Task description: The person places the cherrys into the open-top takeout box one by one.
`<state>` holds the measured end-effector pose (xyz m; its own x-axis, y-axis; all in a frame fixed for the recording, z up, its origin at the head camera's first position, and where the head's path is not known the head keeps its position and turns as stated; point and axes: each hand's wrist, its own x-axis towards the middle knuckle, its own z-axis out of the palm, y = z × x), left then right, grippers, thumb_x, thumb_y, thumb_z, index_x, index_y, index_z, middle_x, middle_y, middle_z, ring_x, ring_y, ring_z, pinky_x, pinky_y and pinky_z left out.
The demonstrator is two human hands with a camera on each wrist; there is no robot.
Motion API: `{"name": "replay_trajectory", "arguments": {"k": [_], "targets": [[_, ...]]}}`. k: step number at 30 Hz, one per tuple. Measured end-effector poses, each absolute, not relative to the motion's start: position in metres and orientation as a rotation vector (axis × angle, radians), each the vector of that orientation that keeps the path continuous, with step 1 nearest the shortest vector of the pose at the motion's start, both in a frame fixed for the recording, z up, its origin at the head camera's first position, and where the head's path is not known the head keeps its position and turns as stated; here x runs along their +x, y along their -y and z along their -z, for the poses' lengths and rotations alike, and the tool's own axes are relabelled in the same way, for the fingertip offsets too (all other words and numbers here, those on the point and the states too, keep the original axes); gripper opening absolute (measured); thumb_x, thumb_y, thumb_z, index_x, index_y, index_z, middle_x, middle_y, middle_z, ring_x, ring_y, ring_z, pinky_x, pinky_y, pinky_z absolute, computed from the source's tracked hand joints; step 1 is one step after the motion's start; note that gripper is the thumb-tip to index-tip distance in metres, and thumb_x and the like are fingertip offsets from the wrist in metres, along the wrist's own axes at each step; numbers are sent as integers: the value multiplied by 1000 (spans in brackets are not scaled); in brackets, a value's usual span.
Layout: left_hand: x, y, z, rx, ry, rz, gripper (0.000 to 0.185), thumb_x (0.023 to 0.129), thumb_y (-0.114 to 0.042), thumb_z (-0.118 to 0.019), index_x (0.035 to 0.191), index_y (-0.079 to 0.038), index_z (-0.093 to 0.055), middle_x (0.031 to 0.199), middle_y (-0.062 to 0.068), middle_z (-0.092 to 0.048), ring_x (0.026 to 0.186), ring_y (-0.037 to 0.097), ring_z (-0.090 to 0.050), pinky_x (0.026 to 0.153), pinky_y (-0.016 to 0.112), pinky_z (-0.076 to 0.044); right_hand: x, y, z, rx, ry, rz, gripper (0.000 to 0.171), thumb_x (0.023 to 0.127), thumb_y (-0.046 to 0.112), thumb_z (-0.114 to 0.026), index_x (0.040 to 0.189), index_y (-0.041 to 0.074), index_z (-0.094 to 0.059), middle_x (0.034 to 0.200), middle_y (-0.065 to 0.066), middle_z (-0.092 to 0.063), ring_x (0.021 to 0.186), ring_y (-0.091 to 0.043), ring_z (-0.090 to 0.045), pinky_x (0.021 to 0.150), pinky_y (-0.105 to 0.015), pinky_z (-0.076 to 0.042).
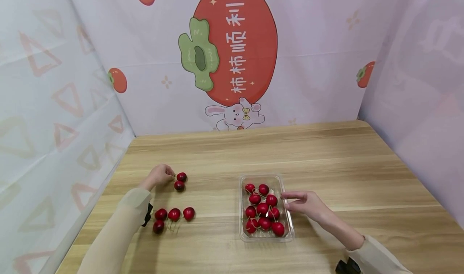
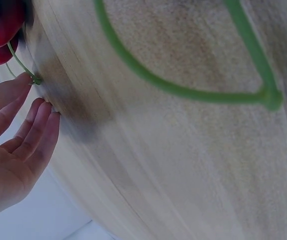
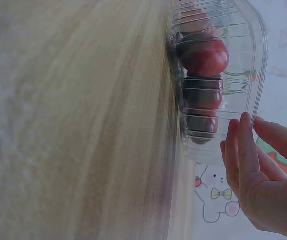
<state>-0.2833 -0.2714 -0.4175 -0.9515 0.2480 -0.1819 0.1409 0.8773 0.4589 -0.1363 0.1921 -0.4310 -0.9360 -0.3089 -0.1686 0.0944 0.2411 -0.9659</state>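
Note:
At the table's left side my left hand pinches a thin green cherry stem between thumb and forefinger; its other fingers are bent loosely. Two dark red cherries, an upper cherry and a lower cherry, lie touching just beyond the fingertips. Both stems run toward the pinch, and whether it takes one or both I cannot tell. My right hand grips the right rim of a clear plastic box with thumb and fingertips. Several red cherries with stems lie inside the box.
Nearer me on the left lie more loose cherries, among them a middle cherry and a right-hand cherry. Large blurred green stems cross the left wrist view up close. Printed cloth walls the wooden table behind and at the sides.

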Motion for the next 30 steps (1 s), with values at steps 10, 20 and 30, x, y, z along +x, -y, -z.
{"name": "replay_trajectory", "arguments": {"k": [10,20,30], "targets": [[-283,274,417,316,-2789,-718,9,78,-1,-59,79,7,-63,72,11,-62,67,19,-55,61,31,-46,-135,-192,430,-189,-2205,1732,47,82,17,-62,119,-9,-50,118,-24,-52,93,-17,-61,82,-29,-48],[-281,280,418,338,-2685,-934,10,81,8,-52,85,14,-58,75,19,-62,64,24,-61,58,32,-52,-135,-192,429,-198,-2208,1727,49,82,20,-63,119,-8,-50,119,-24,-51,94,-18,-60,82,-30,-47],[-279,279,416,358,-2681,-1053,16,83,4,-55,92,16,-61,82,23,-64,70,26,-62,63,33,-53,-135,-191,429,-193,-2217,1719,50,81,21,-64,119,-8,-50,118,-24,-52,94,-19,-61,83,-32,-47]]}}
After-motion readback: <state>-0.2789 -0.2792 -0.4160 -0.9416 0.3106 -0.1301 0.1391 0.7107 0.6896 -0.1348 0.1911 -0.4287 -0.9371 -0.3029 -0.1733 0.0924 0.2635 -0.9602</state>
